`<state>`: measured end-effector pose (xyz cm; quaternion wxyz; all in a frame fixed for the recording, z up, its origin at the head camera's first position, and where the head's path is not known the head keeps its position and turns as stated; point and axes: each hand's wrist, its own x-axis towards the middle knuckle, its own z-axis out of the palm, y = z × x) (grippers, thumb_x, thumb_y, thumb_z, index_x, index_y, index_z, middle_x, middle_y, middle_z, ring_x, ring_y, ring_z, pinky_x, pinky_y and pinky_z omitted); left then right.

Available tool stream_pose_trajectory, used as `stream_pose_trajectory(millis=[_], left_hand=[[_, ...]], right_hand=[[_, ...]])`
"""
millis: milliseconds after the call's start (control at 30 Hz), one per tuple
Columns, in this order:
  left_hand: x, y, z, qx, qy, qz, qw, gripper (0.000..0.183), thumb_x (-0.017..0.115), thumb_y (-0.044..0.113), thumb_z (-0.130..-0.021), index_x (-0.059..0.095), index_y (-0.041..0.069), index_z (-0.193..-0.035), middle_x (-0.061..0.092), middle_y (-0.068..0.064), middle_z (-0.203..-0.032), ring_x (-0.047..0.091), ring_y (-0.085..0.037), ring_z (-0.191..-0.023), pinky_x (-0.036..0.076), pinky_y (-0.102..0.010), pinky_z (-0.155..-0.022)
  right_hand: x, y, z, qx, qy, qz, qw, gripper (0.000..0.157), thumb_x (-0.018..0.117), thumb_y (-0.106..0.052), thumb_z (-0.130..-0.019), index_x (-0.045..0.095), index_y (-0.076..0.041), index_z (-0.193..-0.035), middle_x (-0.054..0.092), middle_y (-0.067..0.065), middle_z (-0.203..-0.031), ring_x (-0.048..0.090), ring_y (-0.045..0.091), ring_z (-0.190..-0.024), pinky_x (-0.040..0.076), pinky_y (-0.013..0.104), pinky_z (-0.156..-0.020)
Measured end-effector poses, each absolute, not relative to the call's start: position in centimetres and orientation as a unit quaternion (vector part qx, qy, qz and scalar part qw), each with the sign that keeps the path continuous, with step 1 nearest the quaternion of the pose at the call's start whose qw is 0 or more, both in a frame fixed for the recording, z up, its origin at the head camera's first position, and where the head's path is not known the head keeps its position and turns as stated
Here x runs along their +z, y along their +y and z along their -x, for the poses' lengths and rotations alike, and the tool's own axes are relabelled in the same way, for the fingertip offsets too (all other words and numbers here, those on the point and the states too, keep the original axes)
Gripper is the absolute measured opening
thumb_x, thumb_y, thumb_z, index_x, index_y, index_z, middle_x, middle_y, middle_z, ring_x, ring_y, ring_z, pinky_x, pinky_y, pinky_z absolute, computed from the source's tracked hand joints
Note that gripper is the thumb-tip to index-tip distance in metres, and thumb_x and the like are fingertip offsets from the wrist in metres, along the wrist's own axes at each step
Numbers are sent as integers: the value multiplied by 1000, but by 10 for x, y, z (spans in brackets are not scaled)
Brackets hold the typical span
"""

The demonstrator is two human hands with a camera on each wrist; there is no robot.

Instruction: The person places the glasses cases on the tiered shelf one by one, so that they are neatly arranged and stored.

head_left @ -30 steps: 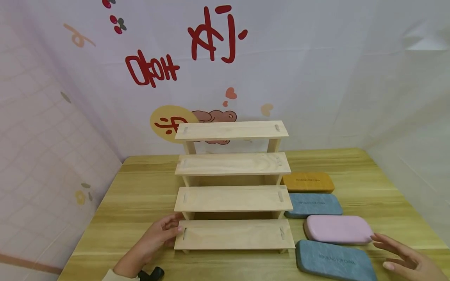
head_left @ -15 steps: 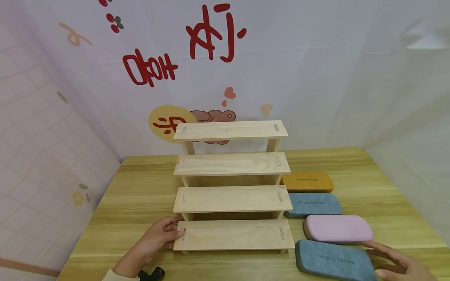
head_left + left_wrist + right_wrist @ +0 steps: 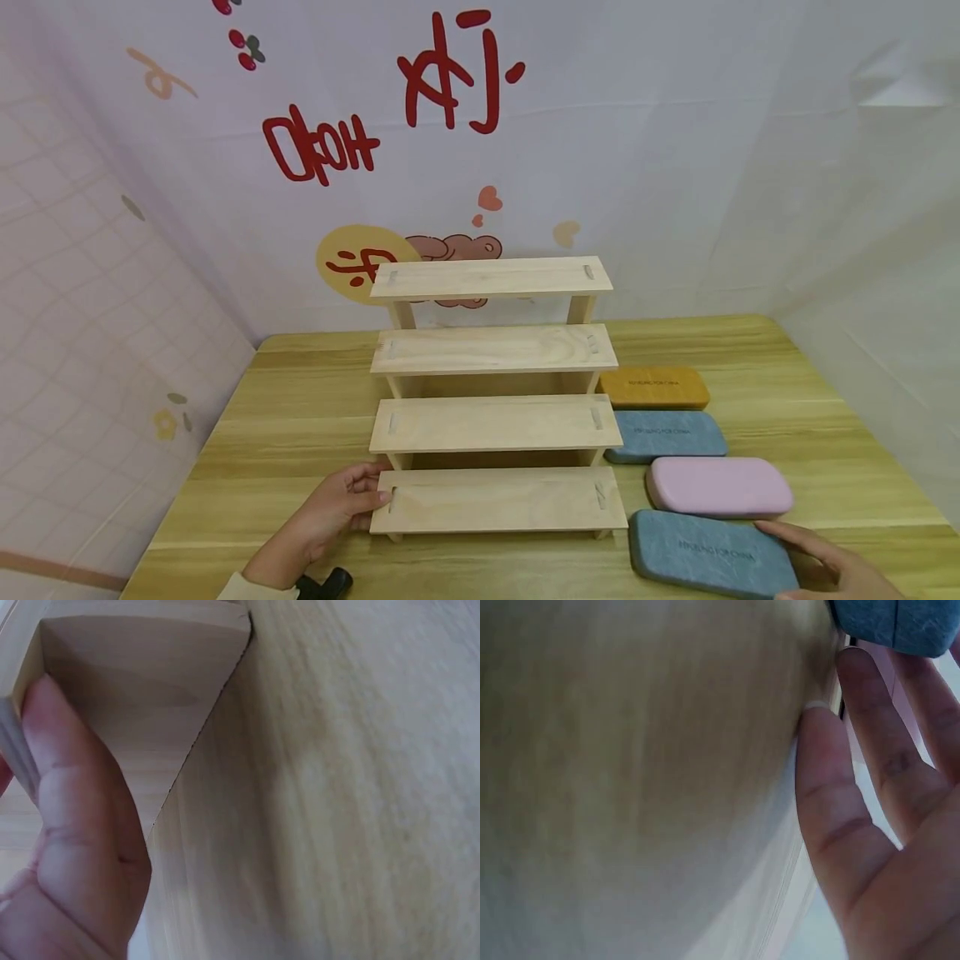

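Head view first: a pale wooden step stand [image 3: 495, 423] with four levels sits in the middle of the tabletop [image 3: 300, 392]; the left hand [image 3: 330, 508] is pinching the left end of its bottom step [image 3: 498, 502], thumb on top and the other fingers tucked back around the side; there's a cream sleeve [image 3: 257, 588] at that wrist and a black object [image 3: 327, 583] right by it, no clue what that is. Four cases are laid out to the right of the stand; nearest is the front blue case [image 3: 712, 553], just beside the right end of the bottom step, then the pink case [image 3: 720, 486], then the rear blue case [image 3: 670, 436] and the mustard case [image 3: 654, 387] at the back, those last two partly covered by the stand. The right hand [image 3: 832, 573] is at the right end of the front blue case, fingers apart and not closed around it; behind everything hangs a white backdrop [image 3: 660, 183] with red lettering and cartoon prints.

Left wrist view: super close up; a finger presses into the corner where two boards meet, and a broad wooden panel [image 3: 142, 690] stands on the tabletop beyond it.

Right wrist view: fingers stretched out and spread, with the end of the front blue case just above the fingertips; honestly can't tell if they're touching.
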<state>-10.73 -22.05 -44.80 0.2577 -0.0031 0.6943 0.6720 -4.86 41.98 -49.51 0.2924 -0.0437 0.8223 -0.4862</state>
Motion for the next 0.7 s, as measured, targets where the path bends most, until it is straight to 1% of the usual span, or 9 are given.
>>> stream_pose_trajectory(millis=[67,100,200,300,400,467,600,700], left_hand=[[-447,-221,107,673,693,2,259,64,65,11,-92,32,-19,-137,67,-5,-102,67,-19,-90,57,-36,-76],[-447,-221,107,674,692,2,260,64,65,11,-92,32,-19,-137,67,-5,-102,67,-19,-91,57,-36,-77],[-447,-221,107,674,691,1,260,64,65,11,-92,32,-19,-137,67,-5,-103,67,-19,-91,57,-36,-77],[-448,-221,107,675,691,0,259,64,66,12,-92,33,-19,-137,67,-5,-103,67,-19,-91,57,-36,-77],[-448,-220,107,676,690,-1,258,63,66,11,-92,33,-19,-136,67,-5,-102,67,-19,-92,57,-37,-77],[-449,-220,107,678,689,-2,256,63,66,11,-92,33,-19,-137,67,-5,-102,67,-19,-91,57,-37,-77],[-450,-220,107,680,689,-1,252,65,66,10,-91,31,-20,-137,67,-4,-101,67,-19,-91,57,-37,-78],[-450,-220,106,681,688,1,250,66,66,10,-91,30,-20,-137,67,-4,-102,67,-19,-91,57,-37,-78]], right_hand=[[-498,418,48,-452,850,62,264,61,60,-15,-95,35,-23,-151,25,-48,-119,31,-25,-103,47,54,-78],[-499,417,47,-432,864,69,248,62,62,-16,-94,35,-22,-151,24,-47,-120,30,-25,-104,47,52,-77],[-503,414,45,-405,887,108,195,65,65,-12,-92,36,-15,-150,24,-45,-126,30,-24,-109,48,36,-76],[-506,411,45,-415,883,147,162,67,65,-5,-90,36,-13,-149,26,-42,-131,30,-22,-113,44,20,-72],[-507,410,45,-438,869,174,150,70,65,1,-88,36,-16,-149,27,-42,-133,30,-23,-114,43,17,-73],[-507,410,46,-446,861,199,140,72,65,5,-87,36,-17,-149,27,-40,-135,29,-22,-116,42,16,-73],[-507,407,48,-457,848,235,125,74,64,10,-85,36,-11,-149,29,-38,-138,29,-21,-118,42,15,-76],[-507,404,48,-453,850,244,114,74,65,11,-84,35,-10,-149,30,-36,-138,29,-21,-119,42,15,-76]])
